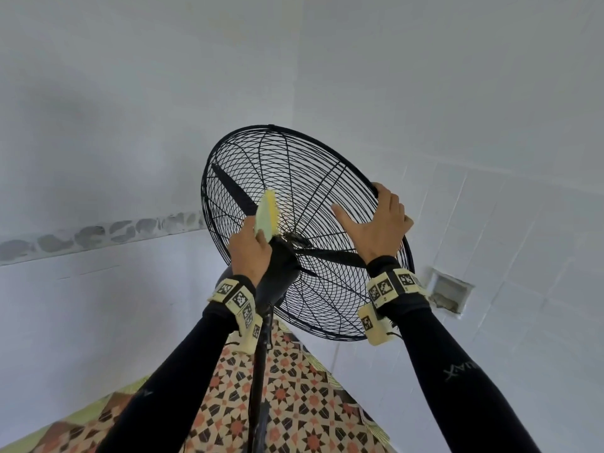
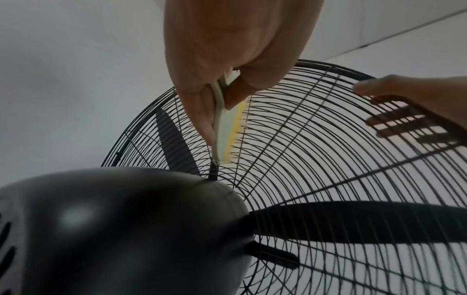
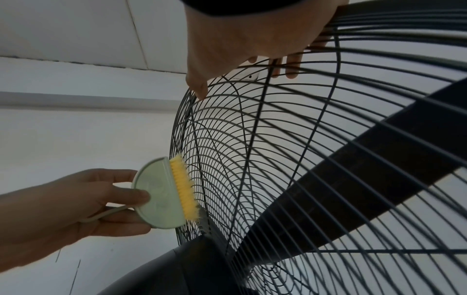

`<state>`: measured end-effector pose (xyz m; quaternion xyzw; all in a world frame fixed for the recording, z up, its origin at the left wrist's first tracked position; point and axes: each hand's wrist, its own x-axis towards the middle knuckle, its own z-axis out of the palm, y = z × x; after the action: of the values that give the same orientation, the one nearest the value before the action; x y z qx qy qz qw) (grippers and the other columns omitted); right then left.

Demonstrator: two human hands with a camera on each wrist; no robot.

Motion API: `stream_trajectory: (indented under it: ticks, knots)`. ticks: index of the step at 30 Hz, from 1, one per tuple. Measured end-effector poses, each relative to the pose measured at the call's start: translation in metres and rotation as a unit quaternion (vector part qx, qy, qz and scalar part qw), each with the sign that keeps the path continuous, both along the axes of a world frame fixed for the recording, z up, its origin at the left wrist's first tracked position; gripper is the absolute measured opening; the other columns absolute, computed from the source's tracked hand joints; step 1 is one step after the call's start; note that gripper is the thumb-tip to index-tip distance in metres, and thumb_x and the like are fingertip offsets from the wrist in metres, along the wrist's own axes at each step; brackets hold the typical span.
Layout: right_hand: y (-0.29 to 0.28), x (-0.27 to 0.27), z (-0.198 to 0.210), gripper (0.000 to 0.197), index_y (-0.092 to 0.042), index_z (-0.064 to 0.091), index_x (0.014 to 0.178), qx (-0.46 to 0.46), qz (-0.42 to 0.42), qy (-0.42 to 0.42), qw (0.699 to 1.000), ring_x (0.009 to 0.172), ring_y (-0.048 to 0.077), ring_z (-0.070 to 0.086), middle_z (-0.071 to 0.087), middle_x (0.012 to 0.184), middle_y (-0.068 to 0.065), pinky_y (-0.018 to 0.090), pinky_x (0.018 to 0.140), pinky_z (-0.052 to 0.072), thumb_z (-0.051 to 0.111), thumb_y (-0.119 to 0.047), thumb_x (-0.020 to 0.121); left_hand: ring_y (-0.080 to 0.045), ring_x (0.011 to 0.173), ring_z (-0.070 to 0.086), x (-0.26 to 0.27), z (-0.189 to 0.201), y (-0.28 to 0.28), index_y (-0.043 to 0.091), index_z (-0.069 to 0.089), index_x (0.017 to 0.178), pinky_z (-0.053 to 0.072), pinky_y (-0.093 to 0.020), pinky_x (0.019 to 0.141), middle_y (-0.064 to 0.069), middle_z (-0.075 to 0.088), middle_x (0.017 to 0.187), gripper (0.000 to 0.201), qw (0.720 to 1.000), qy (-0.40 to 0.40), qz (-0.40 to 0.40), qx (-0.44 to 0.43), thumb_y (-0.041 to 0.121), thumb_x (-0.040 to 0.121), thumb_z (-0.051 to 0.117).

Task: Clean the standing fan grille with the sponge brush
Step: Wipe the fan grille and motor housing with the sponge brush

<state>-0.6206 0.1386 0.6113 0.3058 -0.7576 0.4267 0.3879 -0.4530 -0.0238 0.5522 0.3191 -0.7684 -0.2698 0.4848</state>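
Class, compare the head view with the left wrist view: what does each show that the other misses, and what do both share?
Only the head view shows the black fan pole, the patterned tiled floor, both black sleeves and the marker wristbands. Only the left wrist view shows the glossy black motor housing up close. Both show the left hand gripping the pale green brush with yellow bristles against the black wire fan grille, and the right hand holding the rim.

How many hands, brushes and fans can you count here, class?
Hands: 2, the left hand and the right hand
Brushes: 1, the brush
Fans: 1, the fan
Total: 4
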Motion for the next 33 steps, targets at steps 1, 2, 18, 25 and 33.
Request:
stream_trajectory:
  ticks: [1,2,18,25,33]
  knots:
    - [0.0,0.0,0.0,0.086,-0.025,0.05,0.136,-0.001,-0.003,-0.003,1.0,0.113,0.024,0.055,0.059,0.127,0.0,0.048,0.096,0.037,0.059,-0.086,0.074,-0.031,0.095,0.066,-0.001,-0.001,0.001,0.004,0.056,0.135,0.042,-0.014,0.074,-0.022,0.07,0.119,0.03,0.999,-0.019,-0.023,-0.022,0.011,0.106,0.052]
    - [0.0,-0.001,0.001,0.086,-0.025,0.05,0.135,-0.004,-0.005,-0.006,1.0,0.114,0.024,0.055,0.06,0.127,0.0,0.048,0.096,0.037,0.059,-0.086,0.074,-0.024,0.09,0.062,-0.001,-0.001,0.003,0.004,0.057,0.135,0.041,-0.008,0.067,-0.021,0.07,0.118,0.031,0.997,-0.04,-0.048,-0.048,0.011,0.105,0.053]
    - [0.001,0.002,-0.001,0.086,-0.024,0.048,0.136,0.003,-0.005,-0.001,1.0,0.115,0.023,0.053,0.058,0.128,0.0,0.046,0.097,0.035,0.058,-0.085,0.076,-0.035,0.081,0.068,0.01,0.026,-0.017,0.005,0.058,0.124,0.056,-0.037,0.068,-0.019,0.072,0.099,0.021,0.997,0.04,0.039,-0.058,0.011,0.104,0.053]
    - [0.003,0.003,0.0,0.087,-0.025,0.048,0.137,-0.001,-0.007,-0.013,1.0,0.116,0.024,0.053,0.058,0.129,0.0,0.046,0.097,0.034,0.055,-0.087,0.075,-0.021,0.074,0.06,0.002,0.016,0.022,0.003,0.057,0.127,0.043,-0.008,0.052,-0.02,0.071,0.107,0.023,0.992,-0.019,-0.066,-0.109,0.008,0.105,0.054]
    - [0.004,0.005,-0.001,0.086,-0.024,0.051,0.135,-0.007,-0.01,-0.01,1.0,0.114,0.024,0.055,0.06,0.127,0.001,0.046,0.096,0.035,0.061,-0.084,0.074,-0.03,0.086,0.067,0.002,0.023,0.012,0.004,0.054,0.131,0.044,-0.012,0.051,-0.023,0.07,0.115,0.026,0.996,-0.037,-0.041,-0.076,0.009,0.105,0.053]
